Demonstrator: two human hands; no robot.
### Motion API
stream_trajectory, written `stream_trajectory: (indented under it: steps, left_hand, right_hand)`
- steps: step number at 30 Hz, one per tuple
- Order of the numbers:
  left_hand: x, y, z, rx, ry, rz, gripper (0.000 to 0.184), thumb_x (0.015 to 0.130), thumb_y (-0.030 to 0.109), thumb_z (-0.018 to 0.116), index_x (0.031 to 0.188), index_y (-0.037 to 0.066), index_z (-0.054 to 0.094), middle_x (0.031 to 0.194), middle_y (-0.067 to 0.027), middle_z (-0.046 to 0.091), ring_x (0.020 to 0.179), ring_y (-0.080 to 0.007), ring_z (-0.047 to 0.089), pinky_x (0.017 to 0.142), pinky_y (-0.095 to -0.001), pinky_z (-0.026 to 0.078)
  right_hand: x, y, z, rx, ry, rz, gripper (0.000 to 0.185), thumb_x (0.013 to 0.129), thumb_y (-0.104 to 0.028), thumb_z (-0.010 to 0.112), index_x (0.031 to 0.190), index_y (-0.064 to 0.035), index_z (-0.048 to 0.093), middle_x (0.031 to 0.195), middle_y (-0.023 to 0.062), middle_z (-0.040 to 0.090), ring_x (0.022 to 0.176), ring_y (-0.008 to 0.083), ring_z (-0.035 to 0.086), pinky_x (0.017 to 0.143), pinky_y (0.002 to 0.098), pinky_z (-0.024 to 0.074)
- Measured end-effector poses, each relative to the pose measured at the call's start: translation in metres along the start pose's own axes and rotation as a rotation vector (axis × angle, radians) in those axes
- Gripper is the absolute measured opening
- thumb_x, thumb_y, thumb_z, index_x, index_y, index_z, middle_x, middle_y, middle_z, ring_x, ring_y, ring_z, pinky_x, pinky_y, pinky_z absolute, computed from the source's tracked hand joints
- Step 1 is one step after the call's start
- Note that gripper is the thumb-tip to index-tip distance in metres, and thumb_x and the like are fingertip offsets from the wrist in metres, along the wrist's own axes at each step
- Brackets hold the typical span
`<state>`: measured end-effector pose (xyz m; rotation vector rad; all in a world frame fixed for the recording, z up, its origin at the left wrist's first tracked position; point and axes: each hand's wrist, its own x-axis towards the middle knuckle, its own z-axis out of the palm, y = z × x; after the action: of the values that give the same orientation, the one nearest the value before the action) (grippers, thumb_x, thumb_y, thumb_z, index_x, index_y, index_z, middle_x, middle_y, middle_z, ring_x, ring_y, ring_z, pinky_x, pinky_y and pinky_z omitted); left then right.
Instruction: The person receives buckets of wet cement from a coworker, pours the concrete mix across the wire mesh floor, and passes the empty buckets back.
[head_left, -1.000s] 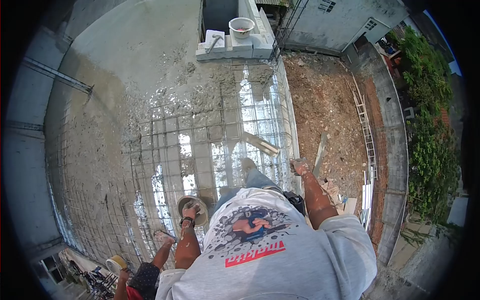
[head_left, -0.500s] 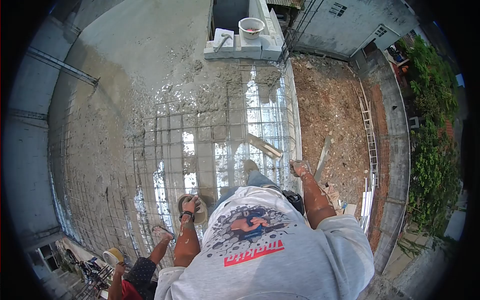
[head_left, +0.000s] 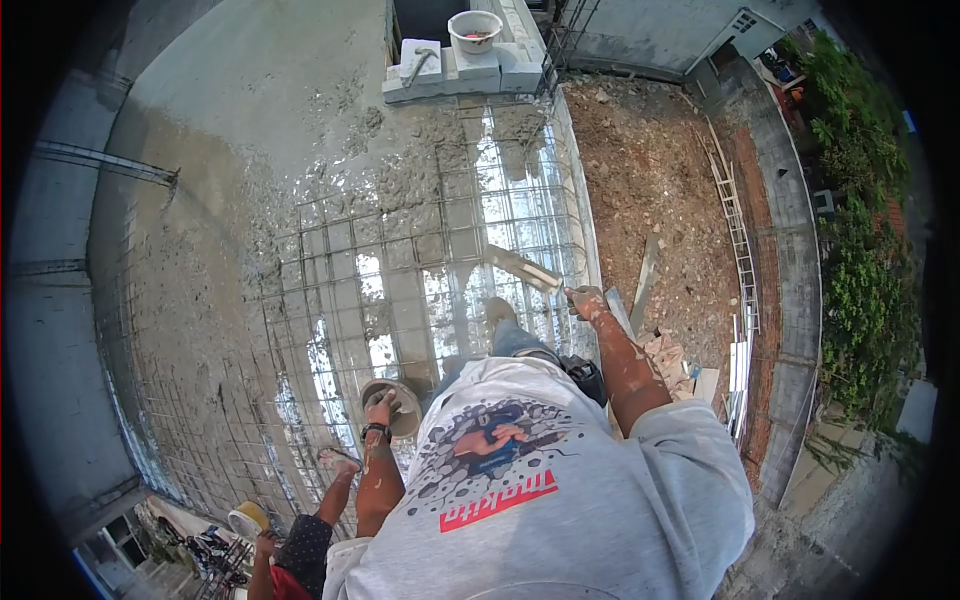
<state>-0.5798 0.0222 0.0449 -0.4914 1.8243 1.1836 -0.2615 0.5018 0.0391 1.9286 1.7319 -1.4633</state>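
My left hand [head_left: 379, 410], a band on its wrist, is closed on the rim of a round, cement-smeared bucket [head_left: 405, 412] beside my leg. My right hand [head_left: 585, 301] reaches forward at the slab's right edge, spattered with cement. Its fingers look loosely apart, and nothing shows in them. Just ahead of those fingertips, a long flat trowel-like float [head_left: 522, 267] lies across the rebar grid [head_left: 330, 240]; a small gap seems to separate them. My foot [head_left: 499, 310] stands in the grid, left of the float's near end.
Wet concrete [head_left: 250, 70] spreads across the far left. A white basin [head_left: 474, 32] and a hammer [head_left: 418, 66] rest on pale blocks at the back. Beyond the right edge lies lower ground [head_left: 640, 170] with a ladder [head_left: 736, 215]. A co-worker with a yellow bucket [head_left: 250, 519] stands lower left.
My right hand has moved forward and left, closer to the float. My left hand still grips the bucket, which now shows more of its opening. The whole view has shifted slightly.
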Motion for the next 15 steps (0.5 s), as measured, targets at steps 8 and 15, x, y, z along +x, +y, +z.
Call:
stream_trajectory:
  steps: [8,15]
  left_hand:
    - [0.007,-0.005,-0.01,-0.009,-0.01,0.114,0.03,0.079,0.011,0.074,0.102,-0.004,0.063,0.093,-0.0115,0.066,0.079,-0.0222,0.067,0.065,-0.031,0.058]
    - [-0.005,0.001,-0.002,0.043,0.002,0.006,0.03,0.079,0.014,0.074,0.103,0.0,0.062,0.09,-0.0106,0.066,0.075,-0.0202,0.067,0.063,-0.0297,0.056]
  right_hand:
    - [-0.011,-0.002,0.008,0.045,-0.017,0.034,0.044,0.085,-0.041,0.065,0.088,0.002,0.07,0.078,0.0141,0.068,0.066,0.0229,0.066,0.066,0.0357,0.0511]
    - [-0.014,0.004,0.004,0.035,0.015,0.028,0.043,0.085,-0.04,0.065,0.091,0.0024,0.069,0.079,0.0143,0.068,0.064,0.0216,0.066,0.064,0.0343,0.0516]
